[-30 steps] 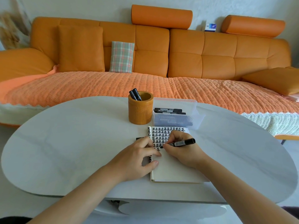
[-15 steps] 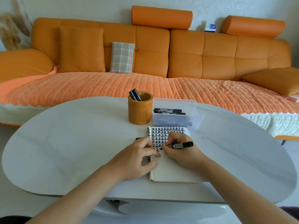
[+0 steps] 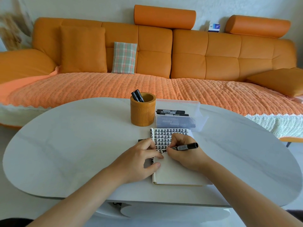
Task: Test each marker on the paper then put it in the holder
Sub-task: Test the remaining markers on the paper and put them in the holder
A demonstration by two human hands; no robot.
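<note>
Black marker (image 3: 185,147) slanted, tip on half-inked paper (image 3: 173,174), two markers (image 3: 137,96) leaning in orange holder (image 3: 143,113) behind

On the surface (image 3: 65,153), the notebook (image 3: 177,176) lies at the near middle. Behind it stands the holder (image 3: 142,113), to the left, with a plastic box (image 3: 178,123) just beside it on the right. In the holder stand two markers (image 3: 137,95), leaning at its left rim; in the box lie more markers (image 3: 170,111), flat. The left hand (image 3: 137,163) rests on the notebook's left edge. The right hand (image 3: 185,158) lies on the page beside it, with a marker (image 3: 185,147) whose tip meets the paper. A sofa (image 3: 188,63) runs behind the surface, a plaid cushion (image 3: 124,57) on its seat at the left.
</note>
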